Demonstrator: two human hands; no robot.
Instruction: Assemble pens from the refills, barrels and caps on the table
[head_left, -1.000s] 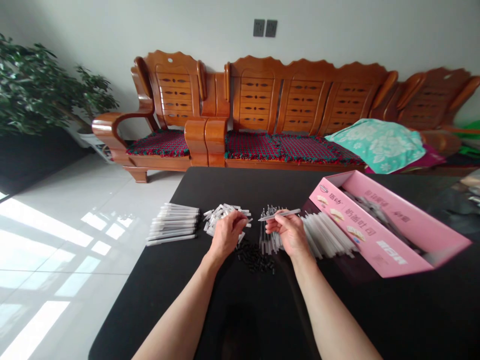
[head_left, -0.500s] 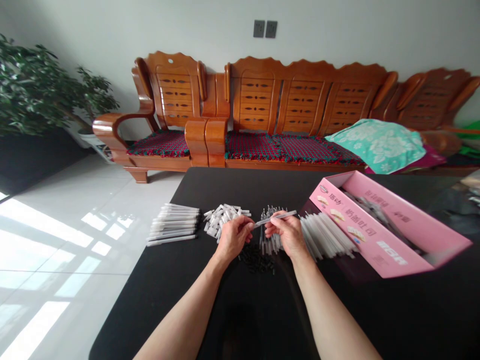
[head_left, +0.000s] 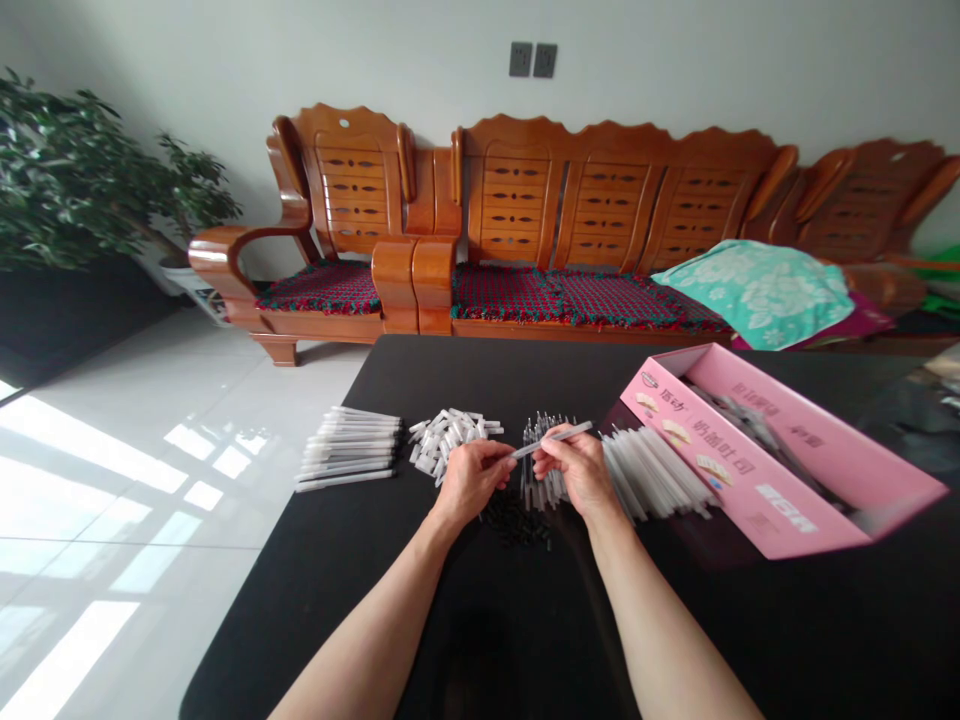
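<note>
A translucent pen barrel (head_left: 529,446) is held aslant above the table, its right end higher. My left hand (head_left: 469,480) is closed, pinching the barrel's lower left end. Further along, my right hand (head_left: 579,470) grips the barrel between thumb and fingers. Behind and between my hands lie thin pen refills (head_left: 537,430), partly hidden. White pen caps (head_left: 447,438) are heaped beyond my left hand. Small black plugs (head_left: 517,522) lie in a pile below my hands. More barrels (head_left: 652,472) are stacked beside my right hand.
Capped pens (head_left: 351,447) lie in a row at the table's left. On the right stands an open pink box (head_left: 731,470) with things inside. The black table (head_left: 322,600) has its left edge beside the tiled floor. A wooden sofa (head_left: 517,200) is behind it.
Both hands stay on the barrel. My left hand has shifted very slightly right and down, and the barrel's left end sits a little lower. The view has moved slightly.
</note>
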